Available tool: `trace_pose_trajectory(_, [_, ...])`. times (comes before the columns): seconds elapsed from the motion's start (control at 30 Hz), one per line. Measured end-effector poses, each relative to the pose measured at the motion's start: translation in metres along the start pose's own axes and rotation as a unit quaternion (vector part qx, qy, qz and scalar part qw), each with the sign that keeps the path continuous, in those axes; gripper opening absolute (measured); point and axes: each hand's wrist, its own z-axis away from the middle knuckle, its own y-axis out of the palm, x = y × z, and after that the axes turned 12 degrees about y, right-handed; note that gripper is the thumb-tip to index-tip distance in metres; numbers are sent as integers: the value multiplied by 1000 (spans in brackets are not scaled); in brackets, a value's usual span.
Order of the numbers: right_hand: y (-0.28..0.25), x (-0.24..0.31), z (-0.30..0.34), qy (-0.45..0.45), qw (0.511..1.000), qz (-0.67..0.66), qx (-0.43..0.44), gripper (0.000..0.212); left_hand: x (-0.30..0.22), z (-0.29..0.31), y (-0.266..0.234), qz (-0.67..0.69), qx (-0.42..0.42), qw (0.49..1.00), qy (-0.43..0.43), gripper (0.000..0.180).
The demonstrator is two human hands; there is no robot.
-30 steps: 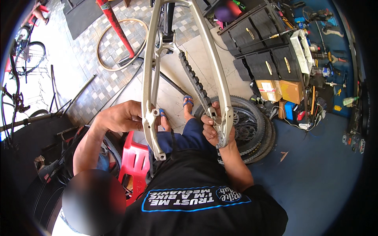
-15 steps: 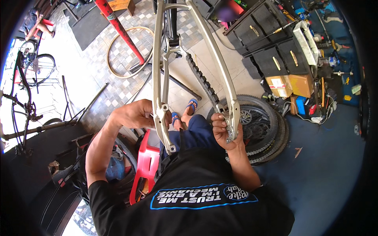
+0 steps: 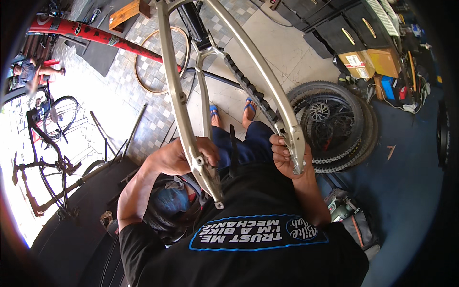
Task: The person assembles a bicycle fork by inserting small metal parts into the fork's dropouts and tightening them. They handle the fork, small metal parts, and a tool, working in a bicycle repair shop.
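Near handy tips [image 3: 216,195], our right hand [image 3: 283,160] and, apparently, half-hidden left hand [image 3: 178,156] grasp the pale-gold forked metal frame [image 3: 175,86], likely stiff, light.

2 hands [image 3: 173,157] hold a pale bicycle frame [image 3: 173,67] near its ends.

Champagne-silver bike frame [image 3: 175,79], black shirt [image 3: 272,265]

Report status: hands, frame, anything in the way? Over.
Right hand gripping silver bike frame near its right end. Left hand curled at frame's left side, grip unclear. Stacked wheels lie right of frame; nothing seen blocking either hand.
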Motion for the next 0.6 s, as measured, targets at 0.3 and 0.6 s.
trace_pose_trajectory(0.3, [-4, -19, -9, -114, 991, -50, 46, 51, 29, -6, -18, -39, 108, 993, 24, 37])
trace_pose_trajectory(0.6, [0, -24, -12, -148, 987, -13, 54, 68, 32, -16, -29, -216, 164, 950, 156, 27])
